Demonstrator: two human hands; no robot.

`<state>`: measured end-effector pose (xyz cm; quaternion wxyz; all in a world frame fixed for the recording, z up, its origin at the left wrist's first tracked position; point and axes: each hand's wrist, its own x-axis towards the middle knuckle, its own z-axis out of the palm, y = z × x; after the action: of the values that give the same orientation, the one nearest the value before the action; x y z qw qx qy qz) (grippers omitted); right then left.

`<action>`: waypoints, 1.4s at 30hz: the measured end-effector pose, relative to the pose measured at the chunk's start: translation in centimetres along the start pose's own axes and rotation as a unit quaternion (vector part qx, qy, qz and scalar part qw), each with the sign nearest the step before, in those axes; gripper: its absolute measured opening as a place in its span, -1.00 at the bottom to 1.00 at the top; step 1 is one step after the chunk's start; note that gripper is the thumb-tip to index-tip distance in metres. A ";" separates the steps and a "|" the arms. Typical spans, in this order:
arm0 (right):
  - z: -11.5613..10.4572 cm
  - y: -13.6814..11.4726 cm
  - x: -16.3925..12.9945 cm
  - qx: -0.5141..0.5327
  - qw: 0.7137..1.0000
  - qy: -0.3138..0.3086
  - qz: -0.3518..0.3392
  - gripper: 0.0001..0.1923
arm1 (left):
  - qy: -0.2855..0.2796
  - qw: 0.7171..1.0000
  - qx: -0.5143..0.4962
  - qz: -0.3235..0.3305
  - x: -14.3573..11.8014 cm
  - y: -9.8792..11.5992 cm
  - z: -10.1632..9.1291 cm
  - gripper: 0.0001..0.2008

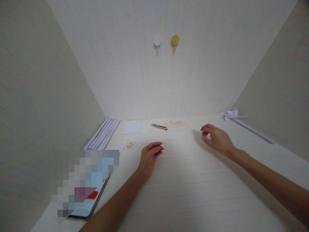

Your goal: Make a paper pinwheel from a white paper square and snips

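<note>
Pale wood-grain worktop [183, 180] carries both hands. The left hand [149, 158] rests on it, its grip loosely curled and empty. The right hand [217, 138] hovers near it, grip pinched on a small white scrap [209, 136]. Beyond the hands lie small snips [159, 126], a white paper sheet [131, 127] and rolled paper sticks [102, 134]; a paper pinwheel [230, 114] lies far right.

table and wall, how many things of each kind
paper pinwheel: 1
white paper sheet: 1
snips: 1
rolled paper sticks: 1 bundle, number unclear
wall hooks: 2, white hook and yellow hook
blurred flat item: 1
total: 7
</note>
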<state>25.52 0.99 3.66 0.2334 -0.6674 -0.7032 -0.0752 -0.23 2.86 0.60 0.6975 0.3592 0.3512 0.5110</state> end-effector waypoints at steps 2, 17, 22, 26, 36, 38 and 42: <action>1.9 -3.8 -0.2 0.175 0.984 0.005 0.018 -0.89 | -0.002 1.000 0.008 0.011 -0.2 -0.1 -0.1 -0.86; 5.9 -10.1 -2.3 0.557 0.811 -0.064 0.170 -0.82 | -0.030 0.718 0.660 0.220 8.8 8.6 -5.0 -0.79; 5.4 -10.1 -2.2 0.590 0.779 -0.053 0.206 -0.80 | -0.073 0.673 0.716 0.171 11.3 10.7 -7.6 -0.69; 5.1 -10.1 -2.5 0.601 0.765 -0.043 0.225 -0.80 | -0.088 0.652 0.740 0.139 12.0 10.2 -8.7 -0.55; 4.7 -10.0 -2.8 0.611 0.753 -0.053 0.236 -0.77 | -0.167 0.551 0.807 0.127 13.2 9.6 -9.9 -0.45; 4.7 -10.0 -2.9 0.611 0.752 -0.060 0.240 -0.77 | -0.173 0.554 0.803 0.136 13.2 9.5 -10.0 -0.48; 4.6 -10.0 -3.0 0.613 0.749 -0.068 0.241 -0.77 | -0.172 0.543 0.808 0.150 13.1 9.4 -10.2 -0.52</action>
<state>14.71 -0.78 0.45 0.5545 -0.5314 -0.4278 0.4765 -10.29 19.02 2.06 0.0730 0.8994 0.4295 0.0365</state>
